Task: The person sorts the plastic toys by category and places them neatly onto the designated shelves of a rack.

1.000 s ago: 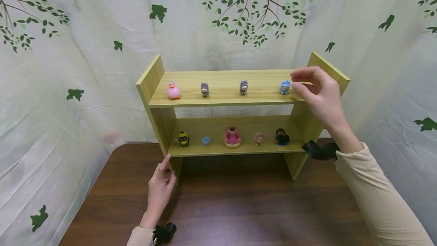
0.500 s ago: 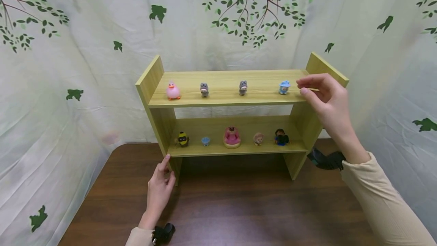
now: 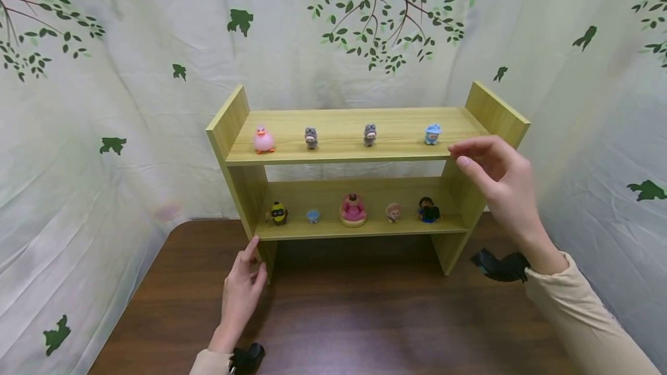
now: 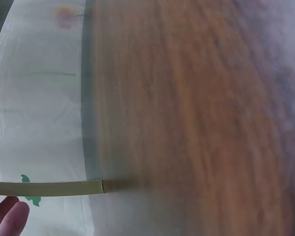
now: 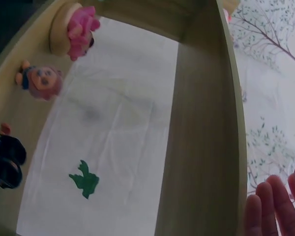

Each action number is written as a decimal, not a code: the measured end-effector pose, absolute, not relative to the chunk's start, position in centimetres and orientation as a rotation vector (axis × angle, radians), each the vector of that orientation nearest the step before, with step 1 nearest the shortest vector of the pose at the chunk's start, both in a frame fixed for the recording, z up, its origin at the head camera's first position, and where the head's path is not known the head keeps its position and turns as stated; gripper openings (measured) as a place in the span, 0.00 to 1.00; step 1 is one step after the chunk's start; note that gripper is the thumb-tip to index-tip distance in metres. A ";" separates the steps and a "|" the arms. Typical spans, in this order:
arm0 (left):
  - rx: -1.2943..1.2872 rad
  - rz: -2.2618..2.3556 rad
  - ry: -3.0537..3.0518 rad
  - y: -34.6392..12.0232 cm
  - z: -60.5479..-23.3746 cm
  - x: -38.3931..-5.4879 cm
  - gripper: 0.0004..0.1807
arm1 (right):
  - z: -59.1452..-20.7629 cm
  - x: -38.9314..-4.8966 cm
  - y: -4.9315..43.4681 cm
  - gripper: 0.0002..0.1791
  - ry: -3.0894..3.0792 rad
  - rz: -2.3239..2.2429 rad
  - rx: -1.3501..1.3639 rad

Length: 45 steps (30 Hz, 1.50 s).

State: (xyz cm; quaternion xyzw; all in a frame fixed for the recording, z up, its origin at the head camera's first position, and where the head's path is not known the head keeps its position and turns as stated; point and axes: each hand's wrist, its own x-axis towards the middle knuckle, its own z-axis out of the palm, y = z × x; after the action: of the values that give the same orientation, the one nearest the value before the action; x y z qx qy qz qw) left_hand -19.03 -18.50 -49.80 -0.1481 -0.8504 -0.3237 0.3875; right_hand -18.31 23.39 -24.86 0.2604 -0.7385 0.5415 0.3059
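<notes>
In the head view a small blue-hatted figurine point(image 3: 432, 134) stands upright at the right of the top shelf. Just right of it, apart from it, is my right hand point(image 3: 502, 181), its thumb and fingers spread with nothing between them. My left hand point(image 3: 242, 288) touches the left front corner of the lower shelf with an outstretched index fingertip. Also on the top shelf are a pink duck figurine point(image 3: 264, 140) and two grey figurines, one left point(image 3: 311, 138) and one nearer the middle point(image 3: 370, 135). The right wrist view shows my right fingers point(image 5: 281, 206) beside the top board's edge.
A two-tier wooden shelf point(image 3: 344, 158) stands on a brown table point(image 3: 333, 317). Its lower tier bears a yellow-and-black figurine point(image 3: 279, 213), a blue one point(image 3: 312, 216), a pink bear point(image 3: 354, 210), a beige one point(image 3: 394, 212) and a dark-haired one point(image 3: 428, 210). A leaf-print curtain hangs behind.
My right hand has drawn away from the blue-hatted figurine, to the right and then down. The figurine stays standing on the top shelf. My left hand keeps its place at the corner.
</notes>
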 end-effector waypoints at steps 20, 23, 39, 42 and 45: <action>-0.375 -0.829 -2.168 -18.6 -47.7 -17.4 0.38 | -29.1 -17.3 22.2 0.16 -2.060 1.323 0.879; -0.384 -0.812 -2.159 -18.5 -47.4 -17.2 0.38 | -29.9 -17.2 22.0 0.15 -2.081 1.324 0.903; -0.559 -0.756 -2.058 -16.4 -43.4 -15.8 0.26 | -33.9 -16.4 20.8 0.23 -2.220 1.132 0.935; -0.603 -0.768 -2.056 -15.8 -42.6 -15.5 0.26 | -34.4 -16.4 20.7 0.24 -2.238 1.121 0.933; -0.633 -0.759 -2.090 -15.3 -42.1 -15.2 0.28 | -35.0 -16.3 20.5 0.24 -2.258 1.097 0.941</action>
State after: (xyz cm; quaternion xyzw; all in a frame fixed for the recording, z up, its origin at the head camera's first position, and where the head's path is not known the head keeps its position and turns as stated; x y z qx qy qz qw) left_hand -15.21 -15.32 -42.05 -0.2506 -0.8273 -0.3004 0.4032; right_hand -16.29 20.54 -34.95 0.3417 -0.8200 0.3985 0.2283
